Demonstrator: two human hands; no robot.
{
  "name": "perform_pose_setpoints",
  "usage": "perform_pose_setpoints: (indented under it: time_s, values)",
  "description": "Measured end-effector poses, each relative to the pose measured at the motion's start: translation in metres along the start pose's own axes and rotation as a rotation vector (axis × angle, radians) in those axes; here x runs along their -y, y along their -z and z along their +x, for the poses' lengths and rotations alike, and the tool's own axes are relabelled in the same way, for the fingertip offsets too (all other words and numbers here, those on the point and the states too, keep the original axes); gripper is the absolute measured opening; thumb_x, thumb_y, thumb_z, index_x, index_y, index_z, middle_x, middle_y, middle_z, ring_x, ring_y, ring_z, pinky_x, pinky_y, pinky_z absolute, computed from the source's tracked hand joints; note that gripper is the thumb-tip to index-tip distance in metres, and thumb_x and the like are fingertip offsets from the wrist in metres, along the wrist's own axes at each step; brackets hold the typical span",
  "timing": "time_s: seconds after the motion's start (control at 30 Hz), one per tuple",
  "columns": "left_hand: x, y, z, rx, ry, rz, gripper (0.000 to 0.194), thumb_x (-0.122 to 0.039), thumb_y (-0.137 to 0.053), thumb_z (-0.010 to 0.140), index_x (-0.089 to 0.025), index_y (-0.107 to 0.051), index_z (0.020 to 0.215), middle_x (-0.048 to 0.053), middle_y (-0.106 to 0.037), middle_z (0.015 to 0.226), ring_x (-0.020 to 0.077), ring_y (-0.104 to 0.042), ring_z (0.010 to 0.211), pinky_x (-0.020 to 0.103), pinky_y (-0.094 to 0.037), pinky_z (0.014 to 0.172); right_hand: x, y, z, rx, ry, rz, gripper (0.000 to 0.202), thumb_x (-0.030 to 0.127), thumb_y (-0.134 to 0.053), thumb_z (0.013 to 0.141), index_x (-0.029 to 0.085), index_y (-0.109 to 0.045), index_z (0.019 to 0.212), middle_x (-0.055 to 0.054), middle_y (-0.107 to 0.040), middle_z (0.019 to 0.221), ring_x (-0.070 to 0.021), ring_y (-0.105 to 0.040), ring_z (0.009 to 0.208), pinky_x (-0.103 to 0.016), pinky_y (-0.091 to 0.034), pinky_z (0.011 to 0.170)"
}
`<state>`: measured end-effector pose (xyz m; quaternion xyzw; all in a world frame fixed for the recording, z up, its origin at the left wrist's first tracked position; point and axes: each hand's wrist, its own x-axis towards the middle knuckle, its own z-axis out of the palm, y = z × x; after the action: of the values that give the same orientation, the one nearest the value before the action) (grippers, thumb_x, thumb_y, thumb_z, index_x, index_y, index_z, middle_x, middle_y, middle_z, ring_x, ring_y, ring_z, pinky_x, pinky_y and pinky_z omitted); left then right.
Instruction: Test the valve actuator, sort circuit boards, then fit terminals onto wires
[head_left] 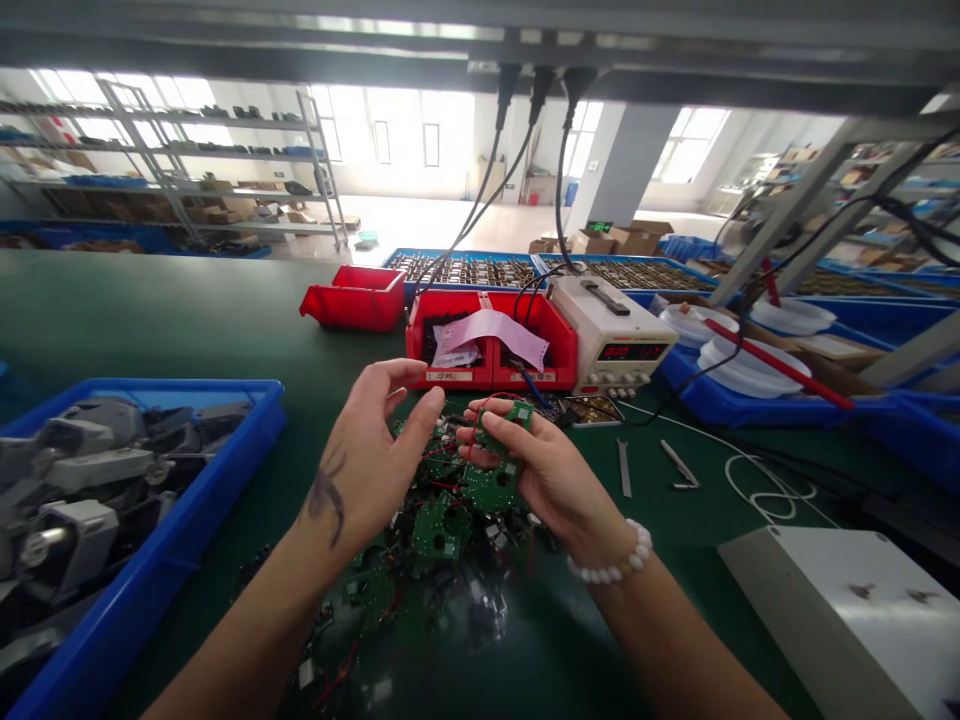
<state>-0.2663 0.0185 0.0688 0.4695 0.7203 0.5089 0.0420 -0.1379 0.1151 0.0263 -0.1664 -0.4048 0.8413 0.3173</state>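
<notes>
While the right hand [555, 480] holds 1 green circuit board [495, 488], the left hand [375, 440] is near it, on the left side. The thumb and the fingers of the right hand are together, clamped on the upper part of the board. The thumb and the forefinger of the left hand are apart, and I see nothing between them. The board is above the pile of circuit boards and wires [439, 530], in front of the 2 joined red bins [566, 362]. Its long axis is slanted: the narrower end points away from the person and a little to the right, and the wider end points back to the person and a little to the left. Its exact tilt I cannot tell. A thin red wire [474, 430] curves beside the right fingertips. Farther right, 1 flat wrench [624, 468] lies on the green table [112, 300], its long axis running roughly away from the person.
</notes>
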Motion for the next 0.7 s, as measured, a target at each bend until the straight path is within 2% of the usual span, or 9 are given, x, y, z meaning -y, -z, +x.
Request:
perform_pose_setpoints:
  time_s: [0.03,0.1,0.2,0.27,0.4,0.57,0.7]
  values:
    - [-0.001,-0.003,-0.003,0.053,0.020,-0.018,0.036,-0.043,-0.058,0.086,-0.019,-0.056,0.113,0.008,-0.062,0.118,0.0224,-0.061,0.110,0.041,-0.045,0.100,0.000,0.000,0.000,0.031,-0.005,0.014,0.021,0.023,-0.080,0.070,0.016,-0.071,0.088,-0.001,-0.070,0.087,-0.0162,-0.069,0.082,-0.028,-0.056,0.074]
    - [-0.001,-0.008,-0.008,0.239,0.114,-0.122,0.041,-0.044,-0.058,0.086,-0.018,-0.052,0.117,0.009,-0.063,0.116,0.0223,-0.062,0.107,0.041,-0.047,0.098,0.001,-0.001,0.000,0.063,0.030,0.057,0.019,0.022,-0.080,0.071,0.018,-0.072,0.088,-0.001,-0.072,0.090,-0.0152,-0.069,0.085,-0.026,-0.056,0.078]
    - [0.000,-0.020,-0.014,0.535,0.225,-0.379,0.043,-0.041,-0.057,0.087,-0.017,-0.048,0.121,0.009,-0.065,0.110,0.0215,-0.064,0.104,0.039,-0.049,0.093,0.004,0.000,0.000,0.040,0.195,0.137,0.018,0.024,-0.080,0.073,0.023,-0.072,0.089,0.002,-0.073,0.095,-0.0139,-0.068,0.093,-0.024,-0.055,0.083]
    - [0.000,-0.028,-0.017,0.627,0.254,-0.507,0.036,-0.037,-0.057,0.088,-0.017,-0.051,0.117,0.006,-0.065,0.105,0.0200,-0.067,0.096,0.037,-0.051,0.090,0.008,0.000,-0.001,0.039,0.286,0.115,0.016,0.027,-0.078,0.077,0.025,-0.072,0.091,0.002,-0.073,0.098,-0.0151,-0.068,0.098,-0.027,-0.054,0.087]
    - [-0.005,-0.037,-0.020,0.597,0.302,-0.562,0.025,-0.038,-0.057,0.088,-0.017,-0.054,0.102,0.001,-0.063,0.096,0.0148,-0.069,0.074,0.032,-0.055,0.076,0.016,0.000,-0.007,0.095,0.321,-0.029,0.022,0.028,-0.077,0.079,0.025,-0.070,0.100,-0.001,-0.073,0.102,-0.0198,-0.066,0.103,-0.036,-0.054,0.092]
    - [-0.009,-0.034,-0.022,0.469,0.163,-0.397,0.022,-0.039,-0.057,0.087,-0.019,-0.055,0.096,0.000,-0.064,0.091,0.0142,-0.062,0.082,0.028,-0.052,0.076,0.024,0.002,-0.013,0.100,0.309,-0.143,0.023,0.025,-0.074,0.080,0.025,-0.069,0.102,-0.001,-0.073,0.100,-0.0212,-0.067,0.103,-0.040,-0.053,0.095]
    - [-0.014,-0.034,-0.024,0.435,0.177,-0.532,0.020,-0.031,-0.058,0.086,-0.018,-0.054,0.101,0.002,-0.065,0.100,0.0149,-0.062,0.089,0.027,-0.053,0.078,0.025,0.005,-0.013,0.109,0.335,-0.205,0.024,0.025,-0.073,0.082,0.025,-0.068,0.105,0.000,-0.073,0.102,-0.0206,-0.067,0.102,-0.042,-0.052,0.097]
